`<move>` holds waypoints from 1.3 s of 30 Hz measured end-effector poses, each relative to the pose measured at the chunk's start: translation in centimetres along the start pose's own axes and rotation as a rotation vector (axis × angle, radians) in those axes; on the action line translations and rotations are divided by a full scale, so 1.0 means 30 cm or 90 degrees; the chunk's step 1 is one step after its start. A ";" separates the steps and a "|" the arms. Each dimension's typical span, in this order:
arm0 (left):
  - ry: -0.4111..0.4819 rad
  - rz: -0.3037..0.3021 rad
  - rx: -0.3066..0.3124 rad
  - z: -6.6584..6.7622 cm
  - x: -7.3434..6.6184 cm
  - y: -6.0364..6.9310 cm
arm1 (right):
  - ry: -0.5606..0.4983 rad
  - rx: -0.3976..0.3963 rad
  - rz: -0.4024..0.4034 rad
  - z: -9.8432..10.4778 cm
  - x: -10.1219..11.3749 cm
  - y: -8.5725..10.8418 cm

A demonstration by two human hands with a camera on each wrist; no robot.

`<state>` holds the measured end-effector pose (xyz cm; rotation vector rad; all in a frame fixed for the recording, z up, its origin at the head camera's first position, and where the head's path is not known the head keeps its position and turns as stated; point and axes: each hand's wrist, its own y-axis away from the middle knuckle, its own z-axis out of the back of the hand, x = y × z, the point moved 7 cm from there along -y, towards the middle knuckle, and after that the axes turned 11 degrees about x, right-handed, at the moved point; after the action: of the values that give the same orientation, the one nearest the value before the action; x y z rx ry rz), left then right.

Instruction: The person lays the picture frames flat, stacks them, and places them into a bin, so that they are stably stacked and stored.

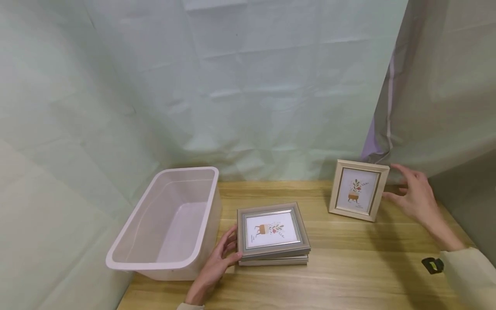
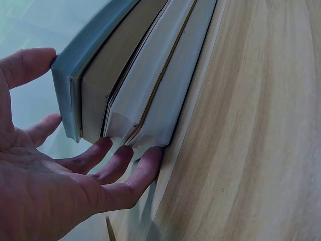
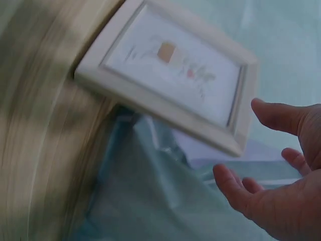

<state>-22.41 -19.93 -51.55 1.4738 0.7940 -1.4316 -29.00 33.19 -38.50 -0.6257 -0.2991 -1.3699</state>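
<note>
Several stacked picture frames (image 1: 271, 230), lower ones mostly hidden, touch the left hand (image 1: 218, 261), fingers unclenched; right hand (image 1: 419, 199), fingers released, beside cream picture frame (image 1: 354, 192), contact unclear.

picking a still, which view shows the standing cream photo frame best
Head view: the cream photo frame appears whole and fairly sharp. The right wrist view shows it blurred and cropped at the top edge; the left wrist view doesn't show it.

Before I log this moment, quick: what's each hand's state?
Left hand: open, touching the frame stack.
Right hand: open, beside the standing frame.
</note>
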 end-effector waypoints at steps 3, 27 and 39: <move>0.004 0.005 -0.003 0.006 -0.002 0.002 | 0.005 0.022 0.032 -0.006 -0.017 -0.046; 0.033 0.016 0.026 0.022 0.006 0.013 | -0.054 0.149 0.130 -0.099 -0.113 -0.145; 0.035 0.012 0.039 0.020 0.002 0.009 | -0.196 0.121 0.154 -0.112 -0.123 -0.118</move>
<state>-22.41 -20.59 -51.51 1.5695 0.7749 -1.4175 -33.67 34.02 -42.37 -0.6890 -0.5743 -0.9984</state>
